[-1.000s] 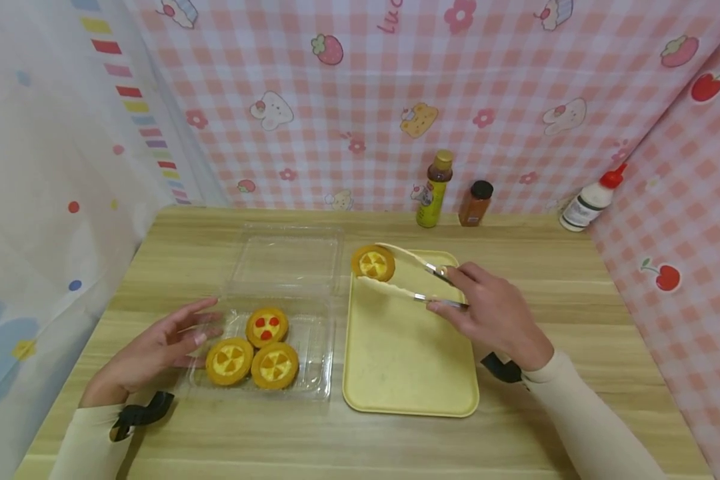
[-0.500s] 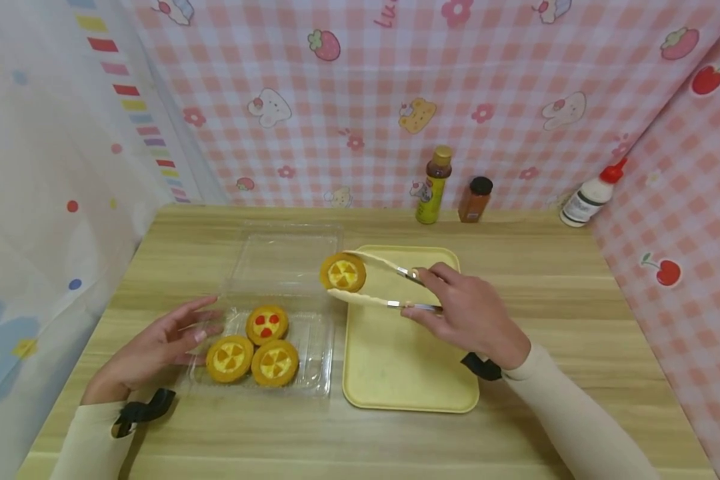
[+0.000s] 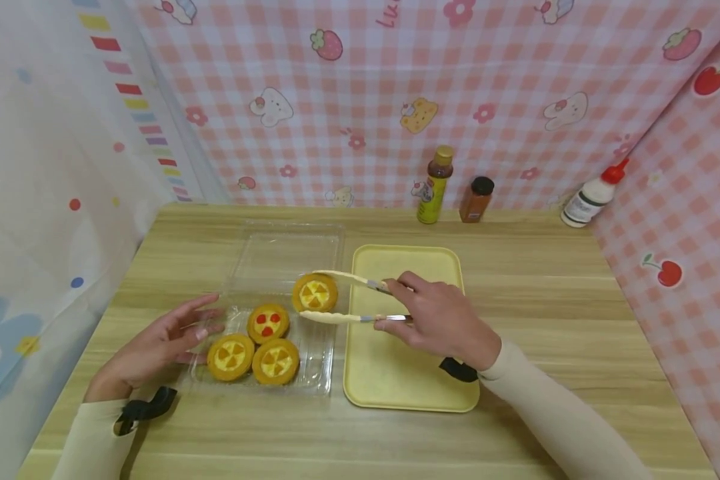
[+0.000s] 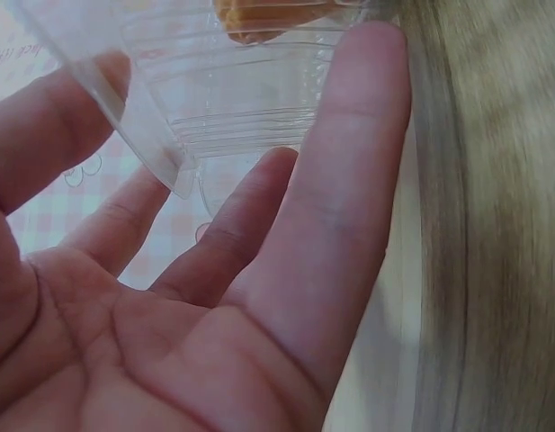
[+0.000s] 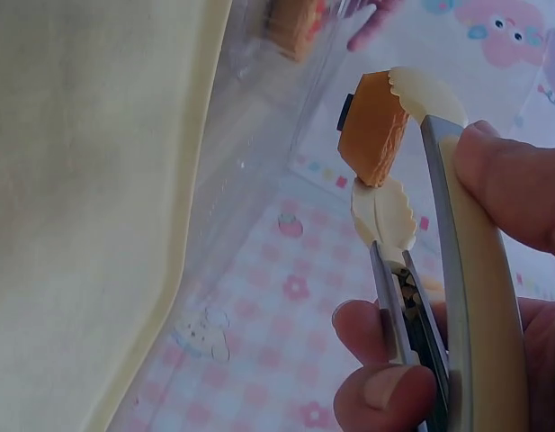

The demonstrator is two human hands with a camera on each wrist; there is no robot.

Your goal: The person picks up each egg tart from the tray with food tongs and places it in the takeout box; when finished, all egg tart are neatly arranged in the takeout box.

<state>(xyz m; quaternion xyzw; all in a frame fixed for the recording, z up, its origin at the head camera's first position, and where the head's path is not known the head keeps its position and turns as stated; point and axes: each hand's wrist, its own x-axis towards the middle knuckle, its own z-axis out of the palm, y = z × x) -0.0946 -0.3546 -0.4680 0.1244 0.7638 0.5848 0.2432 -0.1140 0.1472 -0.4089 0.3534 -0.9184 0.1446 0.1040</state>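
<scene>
In the head view my right hand grips a pair of cream-tipped tongs. Between the tong tips is an egg tart with orange wedges on top, raised over the back right of a clear plastic container. That container holds a tart with red dots and two orange-wedge tarts, the left one and the front one. At the container's left wall rests my left hand, its fingers spread and loosely bent. The left wrist view shows those fingers close around the plastic wall.
Right of the container lies a yellow tray, partly under my right hand. The container's clear lid is folded back behind it. Along the back stand a yellow-green bottle, a black-capped jar and a red-tipped white bottle.
My right hand has carried the tart in the tongs leftward and toward me, from the tray's back left corner to over the container. The left hand has stayed in place.
</scene>
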